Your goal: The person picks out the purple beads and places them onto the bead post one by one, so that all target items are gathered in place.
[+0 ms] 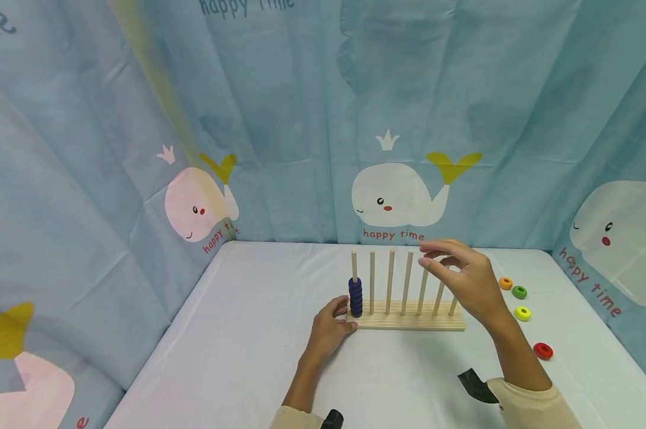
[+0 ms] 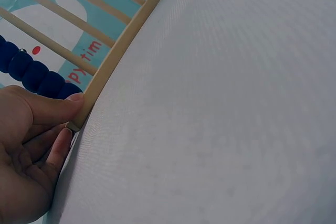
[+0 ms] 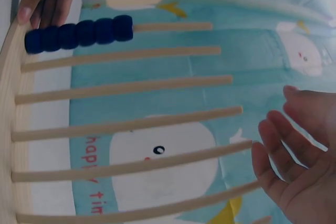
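Observation:
A wooden peg rack (image 1: 408, 322) stands on the table, with a row of upright rods on its flat base. Several dark blue beads (image 1: 356, 297) are stacked on its leftmost rod, whose upper part is bare. My left hand (image 1: 327, 331) pinches the left end of the base, the thumb (image 2: 65, 107) on top near the lowest bead. Over the right-hand rods is my right hand (image 1: 468, 280), its fingers loosely bent and apart from the thumb, with nothing visible between them. In the right wrist view, this hand (image 3: 302, 166) is beside the rod tips; whether it touches one I cannot tell.
To the right of the rack lie an orange bead (image 1: 506, 283), a green bead (image 1: 520, 292), a yellow bead (image 1: 523, 313) and a red bead (image 1: 543, 351). A blue curtain (image 1: 301, 119) with whale prints surrounds the white table (image 1: 247, 333) at the back and sides.

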`<state>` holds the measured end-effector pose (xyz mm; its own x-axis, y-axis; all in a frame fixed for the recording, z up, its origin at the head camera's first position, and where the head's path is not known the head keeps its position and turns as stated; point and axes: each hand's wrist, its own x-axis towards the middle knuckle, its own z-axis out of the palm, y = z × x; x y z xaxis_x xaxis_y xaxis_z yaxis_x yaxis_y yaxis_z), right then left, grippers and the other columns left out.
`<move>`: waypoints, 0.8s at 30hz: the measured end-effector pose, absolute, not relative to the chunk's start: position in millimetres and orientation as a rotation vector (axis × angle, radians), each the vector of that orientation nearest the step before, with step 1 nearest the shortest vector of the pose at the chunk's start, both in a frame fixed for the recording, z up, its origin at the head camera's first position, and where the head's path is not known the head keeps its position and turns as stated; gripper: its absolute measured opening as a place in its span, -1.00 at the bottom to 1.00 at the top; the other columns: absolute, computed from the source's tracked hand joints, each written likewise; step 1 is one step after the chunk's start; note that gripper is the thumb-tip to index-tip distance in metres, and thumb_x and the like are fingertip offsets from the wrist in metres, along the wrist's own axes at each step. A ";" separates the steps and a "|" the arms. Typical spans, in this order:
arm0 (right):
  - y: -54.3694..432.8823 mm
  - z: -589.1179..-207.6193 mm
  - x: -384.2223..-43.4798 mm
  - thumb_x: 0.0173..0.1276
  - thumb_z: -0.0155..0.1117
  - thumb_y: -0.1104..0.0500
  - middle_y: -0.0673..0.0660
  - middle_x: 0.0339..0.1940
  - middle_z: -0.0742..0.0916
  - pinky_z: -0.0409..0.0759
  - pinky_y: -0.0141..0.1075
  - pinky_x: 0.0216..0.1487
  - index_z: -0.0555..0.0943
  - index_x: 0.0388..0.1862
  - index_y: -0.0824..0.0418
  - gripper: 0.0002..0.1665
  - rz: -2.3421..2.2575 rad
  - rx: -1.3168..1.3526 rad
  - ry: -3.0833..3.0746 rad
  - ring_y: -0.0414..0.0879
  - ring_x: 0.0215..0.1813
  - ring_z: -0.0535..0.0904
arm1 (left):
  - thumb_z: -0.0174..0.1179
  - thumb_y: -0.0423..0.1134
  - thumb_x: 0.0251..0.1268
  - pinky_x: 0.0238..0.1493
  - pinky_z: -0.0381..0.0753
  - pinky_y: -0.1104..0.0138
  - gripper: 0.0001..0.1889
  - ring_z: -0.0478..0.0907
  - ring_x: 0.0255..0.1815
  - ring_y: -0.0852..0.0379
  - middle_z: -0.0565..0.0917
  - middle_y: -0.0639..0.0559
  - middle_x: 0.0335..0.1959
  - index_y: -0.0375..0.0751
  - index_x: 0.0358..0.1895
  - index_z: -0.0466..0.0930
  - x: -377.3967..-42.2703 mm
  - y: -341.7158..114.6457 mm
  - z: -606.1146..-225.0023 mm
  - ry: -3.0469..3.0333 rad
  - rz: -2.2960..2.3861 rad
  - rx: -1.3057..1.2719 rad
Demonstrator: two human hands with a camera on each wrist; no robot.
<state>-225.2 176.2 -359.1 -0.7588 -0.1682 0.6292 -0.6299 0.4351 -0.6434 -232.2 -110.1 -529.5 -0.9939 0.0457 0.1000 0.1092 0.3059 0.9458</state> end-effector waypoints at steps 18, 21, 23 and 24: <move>235.8 -382.1 -215.2 0.46 0.45 0.25 -0.10 0.02 0.78 0.53 -0.74 0.08 0.76 0.21 0.19 -0.64 1.233 0.408 -2.263 -0.47 -0.01 0.65 | 0.50 -0.41 0.21 0.26 0.73 0.09 -0.28 0.61 0.35 -0.21 0.63 -0.25 0.37 -0.27 0.47 0.50 -231.9 -110.4 -530.6 -2.506 -1.816 -0.140; 248.1 -388.1 -216.4 0.48 0.43 0.24 -0.17 0.01 0.77 0.52 -0.77 0.05 0.75 0.21 0.22 -0.65 1.208 0.368 -2.283 -0.54 -0.02 0.63 | 0.50 -0.41 0.21 0.26 0.72 0.09 -0.28 0.61 0.35 -0.21 0.62 -0.24 0.39 -0.26 0.47 0.50 -231.9 -110.4 -530.0 -2.509 -1.810 -0.144; 255.9 -390.9 -216.9 0.49 0.43 0.22 -0.21 0.01 0.76 0.51 -0.79 0.03 0.74 0.21 0.24 -0.65 1.197 0.341 -2.291 -0.59 -0.03 0.62 | 0.50 -0.41 0.21 0.26 0.72 0.08 -0.28 0.61 0.35 -0.20 0.61 -0.24 0.39 -0.26 0.47 0.50 -231.9 -110.2 -529.1 -2.512 -1.804 -0.141; 259.9 -392.1 -217.3 0.49 0.42 0.21 -0.23 0.00 0.76 0.51 -0.79 0.02 0.74 0.21 0.26 -0.65 1.187 0.327 -2.298 -0.62 -0.03 0.60 | 0.50 -0.41 0.21 0.26 0.72 0.08 -0.29 0.61 0.35 -0.20 0.61 -0.24 0.39 -0.26 0.47 0.50 -232.0 -110.2 -528.9 -2.515 -1.800 -0.137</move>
<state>-217.3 259.9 -392.1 -0.8311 0.0267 0.5554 -0.4376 0.5850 -0.6828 -232.0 -110.2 -528.9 -0.9951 0.0449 0.0886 0.0983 0.3206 0.9421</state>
